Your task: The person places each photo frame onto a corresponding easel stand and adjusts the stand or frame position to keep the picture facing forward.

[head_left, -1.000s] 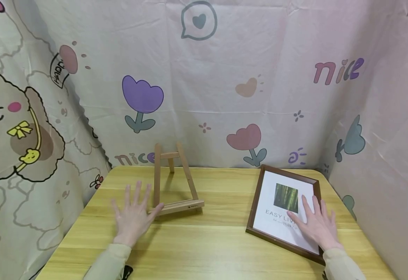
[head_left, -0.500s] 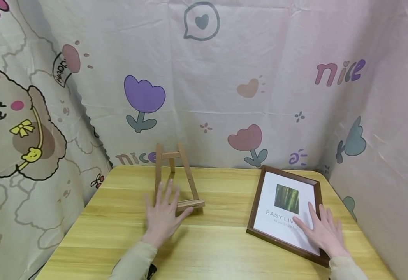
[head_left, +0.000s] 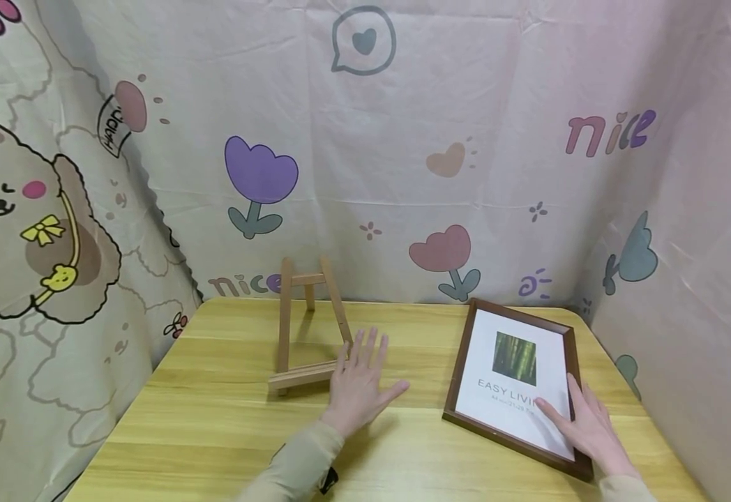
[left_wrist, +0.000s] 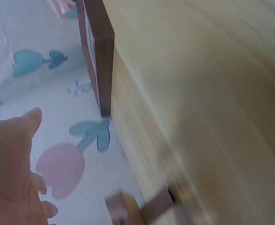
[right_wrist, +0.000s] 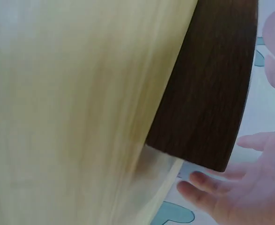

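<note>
In the head view, a picture frame [head_left: 519, 387] is lying face up and askew on the pale yellow wood-grain table [head_left: 215, 418] at the right of the frame, its dark brown border surrounding a white insert with a small green bamboo photo [head_left: 514, 358] above the letters "EASY LIVI", the rest hiding by the thumb. The right hand [head_left: 591, 422] is lying along its right border, thumb reaching over the insert; its grip is staying loosely parted, and whether it is pressing cannot be told. Left of centre, a light wooden easel [head_left: 303, 375] is standing upright, its ledge slanting; the left hand [head_left: 359, 390] is covering the ledge's right end, its grip spreading wide and holding nothing. Behind, a printed cloth [head_left: 372, 125] is hanging. In the left wrist view, the picture frame is showing its thick brown side at upper left, while a blurred easel part is appearing at bottom centre. In the right wrist view, its dark grained edge is filling the upper right, fingers curving just beside its lower end.
</note>
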Action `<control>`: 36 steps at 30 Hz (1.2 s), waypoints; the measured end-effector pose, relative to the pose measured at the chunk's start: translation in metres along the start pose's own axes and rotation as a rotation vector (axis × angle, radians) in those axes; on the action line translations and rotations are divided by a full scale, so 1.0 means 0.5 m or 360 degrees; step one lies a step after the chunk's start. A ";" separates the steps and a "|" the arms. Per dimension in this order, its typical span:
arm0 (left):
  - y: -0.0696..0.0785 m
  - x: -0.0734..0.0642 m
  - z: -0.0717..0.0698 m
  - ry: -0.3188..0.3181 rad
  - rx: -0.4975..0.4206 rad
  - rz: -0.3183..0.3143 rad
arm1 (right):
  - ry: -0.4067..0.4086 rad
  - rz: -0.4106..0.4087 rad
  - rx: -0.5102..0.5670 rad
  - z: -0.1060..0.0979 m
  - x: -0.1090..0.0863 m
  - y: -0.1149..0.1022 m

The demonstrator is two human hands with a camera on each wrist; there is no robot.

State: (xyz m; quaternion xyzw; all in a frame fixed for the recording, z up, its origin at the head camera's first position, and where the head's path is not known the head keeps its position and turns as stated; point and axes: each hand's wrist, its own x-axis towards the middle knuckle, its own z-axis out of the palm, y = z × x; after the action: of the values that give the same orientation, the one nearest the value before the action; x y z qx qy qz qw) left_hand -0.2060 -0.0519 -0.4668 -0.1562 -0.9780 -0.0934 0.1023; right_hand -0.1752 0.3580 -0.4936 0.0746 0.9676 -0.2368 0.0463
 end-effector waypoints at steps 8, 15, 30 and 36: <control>0.068 0.018 0.024 -0.0161 -0.0207 0.0133 | -0.0075 0.0018 0.0097 -0.001 0.004 0.008; 0.130 0.027 0.038 -0.0448 -0.0526 0.0156 | -0.0130 0.0060 0.0226 -0.010 -0.007 0.017; 0.179 0.054 0.075 -0.0797 -0.0885 0.0076 | -0.0320 0.0178 0.0630 -0.023 -0.029 0.052; 0.190 0.073 0.091 -0.0761 -0.0863 0.0087 | -0.0410 0.0139 0.0609 -0.029 -0.037 0.068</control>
State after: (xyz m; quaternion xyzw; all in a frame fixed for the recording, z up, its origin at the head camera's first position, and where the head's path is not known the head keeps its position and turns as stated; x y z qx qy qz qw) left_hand -0.2172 0.0570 -0.4878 -0.2212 -0.9094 -0.3075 -0.1719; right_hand -0.1519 0.3925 -0.4937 0.0931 0.8870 -0.4212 0.1648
